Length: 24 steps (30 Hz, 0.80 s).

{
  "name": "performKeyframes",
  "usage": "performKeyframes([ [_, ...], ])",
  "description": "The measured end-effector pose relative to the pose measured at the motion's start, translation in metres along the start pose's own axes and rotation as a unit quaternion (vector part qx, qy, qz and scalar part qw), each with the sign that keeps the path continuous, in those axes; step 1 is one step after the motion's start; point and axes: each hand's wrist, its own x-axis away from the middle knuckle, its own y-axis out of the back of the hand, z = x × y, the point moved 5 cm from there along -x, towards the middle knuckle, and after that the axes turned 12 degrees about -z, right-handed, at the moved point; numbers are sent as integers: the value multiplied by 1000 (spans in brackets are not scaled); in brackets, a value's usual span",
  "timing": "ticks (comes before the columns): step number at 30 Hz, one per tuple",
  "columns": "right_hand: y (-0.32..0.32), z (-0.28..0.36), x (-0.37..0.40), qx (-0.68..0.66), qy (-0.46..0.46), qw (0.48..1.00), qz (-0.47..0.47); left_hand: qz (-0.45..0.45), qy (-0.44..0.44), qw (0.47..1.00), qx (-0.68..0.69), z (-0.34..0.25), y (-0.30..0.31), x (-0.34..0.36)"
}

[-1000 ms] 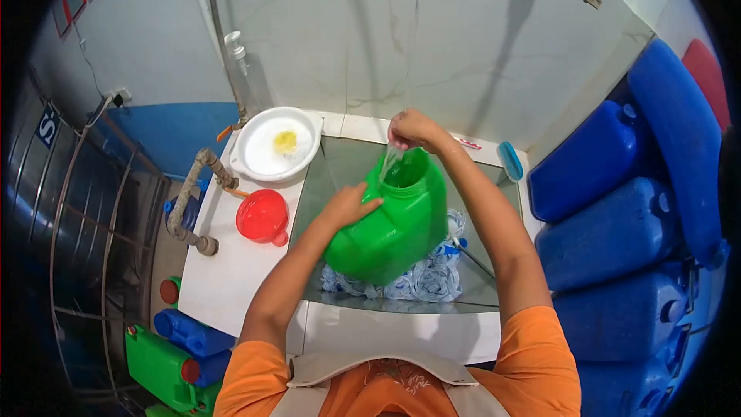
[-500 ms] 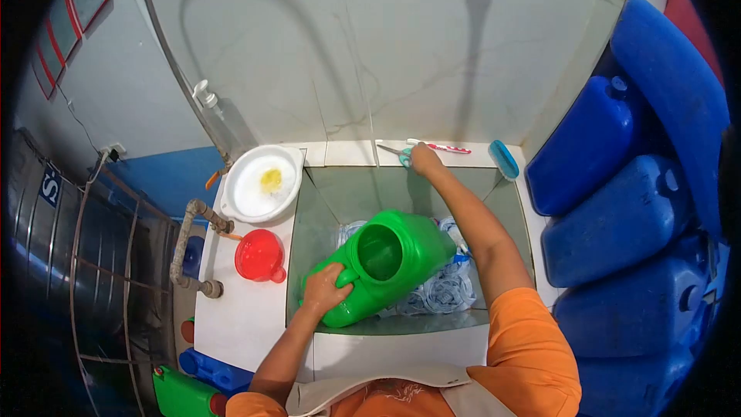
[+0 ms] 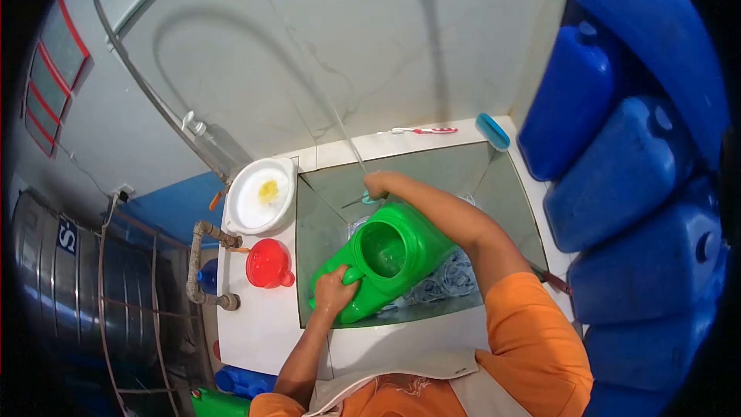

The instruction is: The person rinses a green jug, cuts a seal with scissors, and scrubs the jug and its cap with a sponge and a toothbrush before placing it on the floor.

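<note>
A green plastic jug with a wide round opening lies tilted over the sink basin. My left hand is closed round its handle. Above the jug, my right hand holds scissors with teal handles; their blades point left. Beneath the jug, wet bluish-white cloth lies in the basin, partly hidden by the jug and my right arm.
On the left ledge are a white basin of suds and a red dipper. A toothbrush and blue brush lie on the back ledge. Pipes stand left; blue containers line the right.
My right hand has lifted the scissors off the back ledge and brought them left and nearer, over the basin beside the jug. My left hand keeps its grip. The view has turned.
</note>
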Motion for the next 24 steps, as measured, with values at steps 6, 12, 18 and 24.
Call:
performKeyframes([
  [6,59,-91,54,61,-63,972,-219,-62,-75,995,26,-44,93,-12],
  [12,131,-129,200,73,-30,978,-195,-159,-52,985,49,-53,248,-3],
  [18,152,-67,287,31,116,953,-279,-279,-120,952,-26,81,338,22],
  [24,172,-14,296,78,185,932,-303,-317,-170,931,-67,70,329,32],
])
